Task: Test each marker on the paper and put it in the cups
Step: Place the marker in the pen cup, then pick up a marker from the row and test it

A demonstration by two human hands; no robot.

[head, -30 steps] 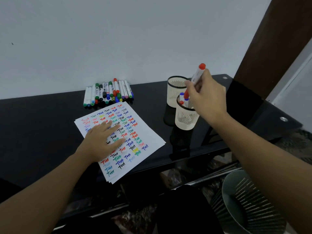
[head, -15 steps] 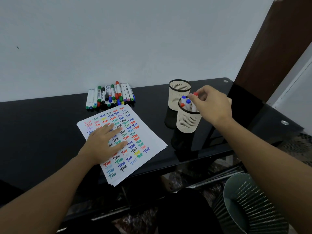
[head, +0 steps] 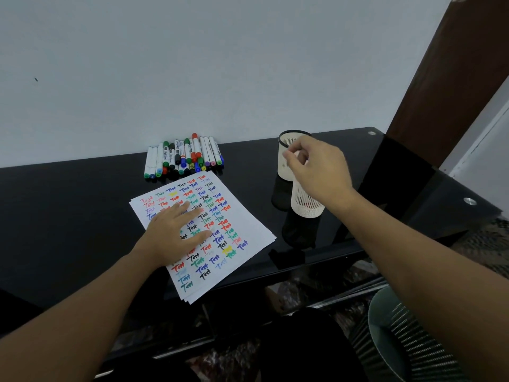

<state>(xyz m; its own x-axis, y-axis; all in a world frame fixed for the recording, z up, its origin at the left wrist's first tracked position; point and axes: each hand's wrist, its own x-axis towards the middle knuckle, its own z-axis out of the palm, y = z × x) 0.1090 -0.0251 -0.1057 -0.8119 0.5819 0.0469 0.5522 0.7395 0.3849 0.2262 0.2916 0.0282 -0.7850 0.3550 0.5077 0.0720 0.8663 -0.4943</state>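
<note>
Bare black tabletop (head: 68, 216) lies open at nine o'clock of the paper (head: 248, 232), and a clear lane runs between the paper and the two cups. The near cup (head: 307, 205) and far cup (head: 287, 150) stand touching at two o'clock. The marker pile (head: 183, 158) blocks twelve o'clock against the wall (head: 192, 64). The right hand (head: 316, 172) hangs over the near cup's mouth; the left hand (head: 176, 232) lies flat on the paper.

Glossy black table (head: 68, 216), stacked paper (head: 248, 230), loose markers (head: 183, 157) by wall, two slotted cups (head: 307, 208)
</note>
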